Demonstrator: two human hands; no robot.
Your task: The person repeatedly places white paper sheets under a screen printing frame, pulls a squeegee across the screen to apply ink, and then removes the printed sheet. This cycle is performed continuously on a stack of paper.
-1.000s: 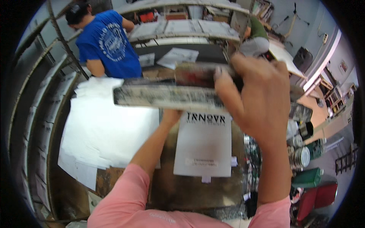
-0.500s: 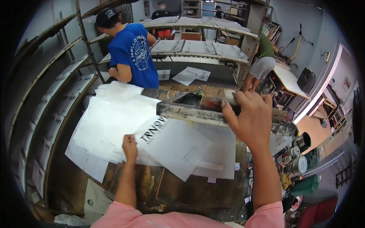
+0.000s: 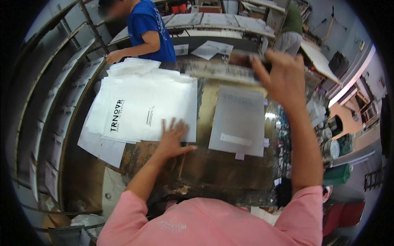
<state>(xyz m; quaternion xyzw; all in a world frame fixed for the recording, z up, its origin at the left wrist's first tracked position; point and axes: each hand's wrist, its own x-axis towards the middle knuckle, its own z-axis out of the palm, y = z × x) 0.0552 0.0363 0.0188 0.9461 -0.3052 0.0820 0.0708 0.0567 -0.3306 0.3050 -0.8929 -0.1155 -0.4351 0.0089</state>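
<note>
My left hand (image 3: pixel 174 137), fingers spread, is over the lower right edge of a pile of white translucent sheets (image 3: pixel 139 88). The top printed sheet (image 3: pixel 137 119) carries black lettering. My right hand (image 3: pixel 283 78) is curled around the right part of a raised, ink-stained screen-printing frame (image 3: pixel 221 73), blurred by motion. Below the frame, a frosted sheet (image 3: pixel 238 119) with a pale strip lies on the dark worktable (image 3: pixel 197 172), small tabs at its edges.
A person in a blue shirt (image 3: pixel 150 30) stands beyond the pile, one hand at the left rack (image 3: pixel 78 78), whose shelves hold printed sheets. Another person (image 3: pixel 289 33) is at the far right. Paint tubs (image 3: pixel 330 148) and a green container (image 3: pixel 338 174) crowd the right side.
My left hand has moved the printed sheet left onto the pile and let go, its fingers now spread. My right hand still holds the frame up. The view has tipped downward.
</note>
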